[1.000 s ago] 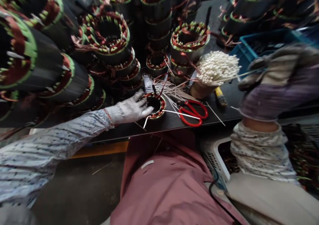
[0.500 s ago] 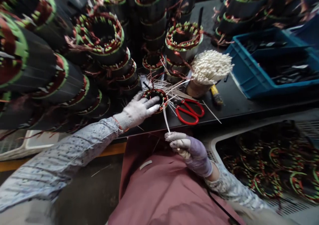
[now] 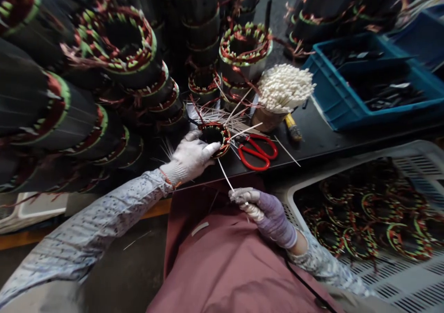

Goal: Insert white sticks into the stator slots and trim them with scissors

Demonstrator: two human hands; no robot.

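1. Head view: the wound ring (image 3: 225, 139) is on the desk (image 3: 307, 142), close to its front edge. The left hand (image 3: 193, 156) is nearer and touches its left side, with the thumb stretched across the near rim.
2. The right hand (image 3: 255, 205) has its fingertips pinched on a white cord (image 3: 225, 174). From this hand the ring lies forward and to the left; the taut cord points along this line.
3. The left fingertips are hidden; I cannot tell whether they grip. Where the cord enters the ring is also hard to see.
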